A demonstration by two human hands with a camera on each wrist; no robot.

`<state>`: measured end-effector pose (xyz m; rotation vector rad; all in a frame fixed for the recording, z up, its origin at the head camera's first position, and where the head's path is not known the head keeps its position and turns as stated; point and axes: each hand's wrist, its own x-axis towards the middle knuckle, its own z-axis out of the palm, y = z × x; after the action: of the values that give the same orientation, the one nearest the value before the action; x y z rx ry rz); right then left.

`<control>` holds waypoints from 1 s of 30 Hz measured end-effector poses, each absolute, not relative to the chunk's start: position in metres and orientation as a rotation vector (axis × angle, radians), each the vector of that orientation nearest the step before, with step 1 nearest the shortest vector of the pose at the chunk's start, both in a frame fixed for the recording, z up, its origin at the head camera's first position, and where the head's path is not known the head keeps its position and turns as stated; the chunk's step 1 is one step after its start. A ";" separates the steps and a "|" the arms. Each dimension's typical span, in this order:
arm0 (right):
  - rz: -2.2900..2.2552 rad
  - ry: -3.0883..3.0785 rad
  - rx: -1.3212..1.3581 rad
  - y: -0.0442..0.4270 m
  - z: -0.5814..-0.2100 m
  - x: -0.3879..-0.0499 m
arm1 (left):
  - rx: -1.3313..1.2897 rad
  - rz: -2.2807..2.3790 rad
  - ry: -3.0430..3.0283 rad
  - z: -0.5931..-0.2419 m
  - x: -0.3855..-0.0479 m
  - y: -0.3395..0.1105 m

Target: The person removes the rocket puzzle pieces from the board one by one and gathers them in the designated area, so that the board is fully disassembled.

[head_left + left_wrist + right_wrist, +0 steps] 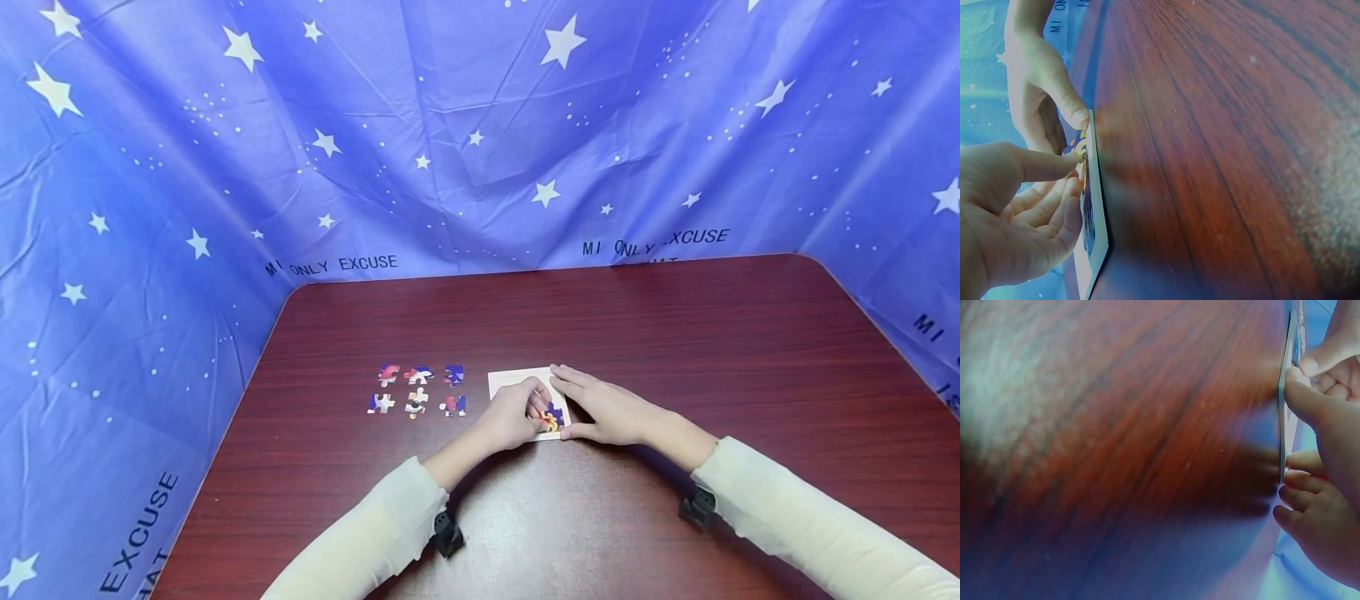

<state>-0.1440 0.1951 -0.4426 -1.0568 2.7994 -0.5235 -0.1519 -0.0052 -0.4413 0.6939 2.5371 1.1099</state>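
A thin white puzzle tray [517, 378] lies flat at the lower centre of the head view, with purple-and-yellow jigsaw pieces [554, 416] in its lower right. Leftward, six loose puzzle pieces [416, 405], mostly purple, red and white, lie separate in two rows of three.

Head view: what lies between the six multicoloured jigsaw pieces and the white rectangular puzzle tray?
Head view shows bare reddish wood-grain tabletop between the jigsaw pieces and the tray; the left hand hides the tray's lower left corner.
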 end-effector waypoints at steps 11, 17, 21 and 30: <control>-0.522 2.799 -1.064 0.195 -0.441 -0.144 | 0.539 1.343 2.455 -0.443 -0.152 -0.004; -0.520 2.795 -1.064 0.195 -0.441 -0.143 | 0.453 1.381 2.486 -0.443 -0.154 -0.008; -0.515 2.794 -1.064 0.195 -0.441 -0.144 | 0.335 1.403 2.494 -0.442 -0.156 -0.012; -0.498 2.795 -1.047 0.195 -0.441 -0.143 | 0.139 1.641 2.215 -0.444 -0.159 -0.027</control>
<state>-0.1430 0.1952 -0.4408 -1.0467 2.7947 -0.4982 -0.1586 -0.0272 -0.4441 0.1392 2.2146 1.6409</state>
